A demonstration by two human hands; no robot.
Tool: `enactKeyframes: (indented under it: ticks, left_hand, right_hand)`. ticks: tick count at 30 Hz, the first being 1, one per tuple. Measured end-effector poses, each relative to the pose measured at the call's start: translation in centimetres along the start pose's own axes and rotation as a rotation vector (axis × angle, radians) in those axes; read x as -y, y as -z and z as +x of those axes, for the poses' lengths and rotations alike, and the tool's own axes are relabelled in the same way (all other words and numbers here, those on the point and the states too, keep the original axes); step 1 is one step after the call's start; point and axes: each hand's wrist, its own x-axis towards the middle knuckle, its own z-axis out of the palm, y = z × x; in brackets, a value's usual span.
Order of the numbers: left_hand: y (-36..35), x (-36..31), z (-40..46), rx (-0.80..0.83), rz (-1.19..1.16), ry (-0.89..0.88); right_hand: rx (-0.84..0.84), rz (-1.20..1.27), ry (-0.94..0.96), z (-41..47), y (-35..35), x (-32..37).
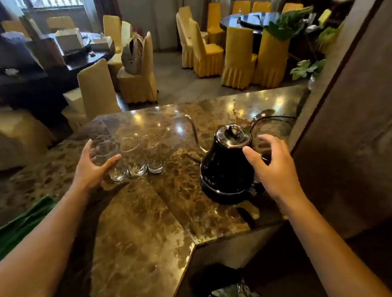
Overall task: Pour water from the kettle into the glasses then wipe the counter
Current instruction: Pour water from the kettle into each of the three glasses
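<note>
Three clear empty glasses stand in a row on the brown marble counter (pixel 135 221): the left glass (pixel 113 162), the middle glass (pixel 133 159) and the right glass (pixel 151 153). My left hand (pixel 93 166) is wrapped around the left glass, thumb in front. A black gooseneck kettle (pixel 226 167) sits on its base to the right, its thin spout pointing back left. My right hand (pixel 271 164) hovers with fingers spread at the kettle's right side, by the handle, which it mostly hides.
A green cloth (pixel 16 228) lies at the counter's left edge. The kettle's power cord (pixel 273 118) runs back right toward a dark wooden wall panel (pixel 349 116). Beyond the counter stand yellow-covered chairs (pixel 207 55) and dark round dining tables.
</note>
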Motion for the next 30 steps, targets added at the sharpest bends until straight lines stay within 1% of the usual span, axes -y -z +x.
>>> enactKeyframes:
  ticks: [2,5,8,10,13,15,22,27,30]
  left_hand:
    - [-0.3,-0.1,0.4,0.014,-0.007,-0.025]
    - [-0.8,1.1,1.2,0.041,-0.044,-0.025]
    - [-1.0,1.2,1.3,0.064,-0.128,-0.007]
    - [-1.1,1.1,1.0,0.069,-0.144,-0.016]
    - [-1.2,1.1,-0.6,0.075,-0.158,-0.04]
    - [-1.2,1.1,-2.2,0.072,-0.158,-0.052]
    - [-1.2,0.6,-8.2,0.02,-0.121,-0.094]
    - [-2.1,0.7,-11.7,0.0,-0.125,-0.106]
    - [-2.7,1.1,-13.3,-0.016,-0.106,-0.116]
  right_hand:
    - [-0.03,0.106,-0.133,-0.2,-0.7,-0.1]
    - [-0.013,0.171,-0.199,-0.6,-1.4,-0.9]
    - [-0.061,0.191,-0.193,0.0,-1.6,-1.6]
    - [-0.075,0.228,-0.153,0.2,-1.7,-2.0]
    - [-0.011,0.4,-0.108,0.7,-1.8,-2.6]
    - [0.032,0.457,-0.105,0.8,-1.8,-2.9]
    - [-0.007,0.514,-0.172,0.8,-2.5,-3.0]
    - [0.12,0.513,-0.179,0.9,-1.9,-2.8]
    - [0.107,0.545,-0.233,1.1,-2.0,-2.9]
